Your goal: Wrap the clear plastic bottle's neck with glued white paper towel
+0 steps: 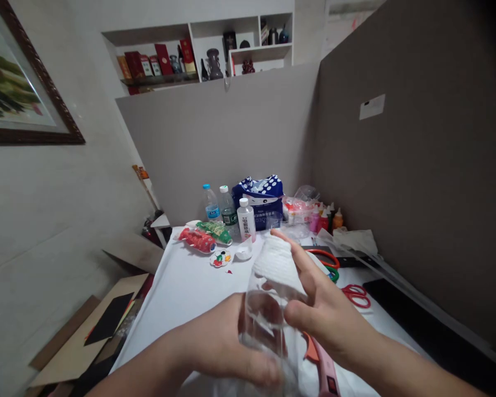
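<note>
Grasping one clear bottle from both sides, with the left grip around the lower part and the right grip around the upper part. Holding that single bottle above the near half of the white-covered counter, in the middle of the view, wrapped end uppermost. Bearing one white ribbed wrapping around its top.

Reaching in from the lower left with the left forearm, laying the thumb across the near face and curling the fingers round behind. Reaching in from the lower right with the right forearm, stretching one finger along the side of the wrapping up to its rim and resting the thumb against the clear wall lower down.

Counting three standing bottles towards the back, capped once in blue and twice in white. Counting one blue bag just behind, then one red bundle and one green bundle lying side by side. Finding nearer one paint palette and one curved white scrap. Showing on the right one pair of red-handled scissors, one orange handle loop, one green handle loop, one pink tool below the right grip, and several small paint bottles, overlapping too much for counting.
</note>
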Tool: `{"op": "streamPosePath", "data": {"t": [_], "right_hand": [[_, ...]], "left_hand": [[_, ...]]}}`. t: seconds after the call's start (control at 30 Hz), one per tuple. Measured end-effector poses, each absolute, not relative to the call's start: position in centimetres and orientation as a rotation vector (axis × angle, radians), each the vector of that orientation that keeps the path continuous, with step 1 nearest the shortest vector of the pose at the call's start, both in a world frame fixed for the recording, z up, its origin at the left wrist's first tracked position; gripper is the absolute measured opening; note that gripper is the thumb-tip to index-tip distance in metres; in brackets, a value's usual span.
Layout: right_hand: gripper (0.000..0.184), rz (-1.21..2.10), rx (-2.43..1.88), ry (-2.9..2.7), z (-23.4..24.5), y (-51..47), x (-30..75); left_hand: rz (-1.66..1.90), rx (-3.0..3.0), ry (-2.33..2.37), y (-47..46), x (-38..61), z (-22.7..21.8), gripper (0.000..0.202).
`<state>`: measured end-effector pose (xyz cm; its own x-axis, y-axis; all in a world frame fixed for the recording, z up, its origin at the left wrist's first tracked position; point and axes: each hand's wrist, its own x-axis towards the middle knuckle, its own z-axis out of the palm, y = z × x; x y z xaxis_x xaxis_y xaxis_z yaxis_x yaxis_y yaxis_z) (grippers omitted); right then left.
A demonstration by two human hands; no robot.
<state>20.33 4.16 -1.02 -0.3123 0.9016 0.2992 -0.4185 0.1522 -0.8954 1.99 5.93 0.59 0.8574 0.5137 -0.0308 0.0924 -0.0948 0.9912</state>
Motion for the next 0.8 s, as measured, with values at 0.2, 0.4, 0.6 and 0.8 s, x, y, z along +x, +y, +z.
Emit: {"op": "streamPosePath", "data": {"t": [0.2, 0.4, 0.6, 0.8], "right_hand": [[0.088, 1.33, -0.698, -1.251, -1.9, 3.5, 19.8], [0.069, 1.622, -0.495, -1.126, -1.4, 4.1, 20.5], [0.054, 1.884, -0.321, -1.114, -2.0, 3.6, 19.5], [0.048, 2.014, -0.426, -1.29, -2.9, 3.8, 18.7]], "left_hand": [[0.576, 1.736, 0.559, 6.3, 2.3, 0.5, 0.062], [0.817, 1.714, 0.714, 7.7, 1.0, 0.2, 0.069], [0.913, 1.438, 0.591, 8.1, 1.3, -0.1, 0.052], [0.758, 1.203, 0.52, 7.7, 1.0, 0.6, 0.052]]}}
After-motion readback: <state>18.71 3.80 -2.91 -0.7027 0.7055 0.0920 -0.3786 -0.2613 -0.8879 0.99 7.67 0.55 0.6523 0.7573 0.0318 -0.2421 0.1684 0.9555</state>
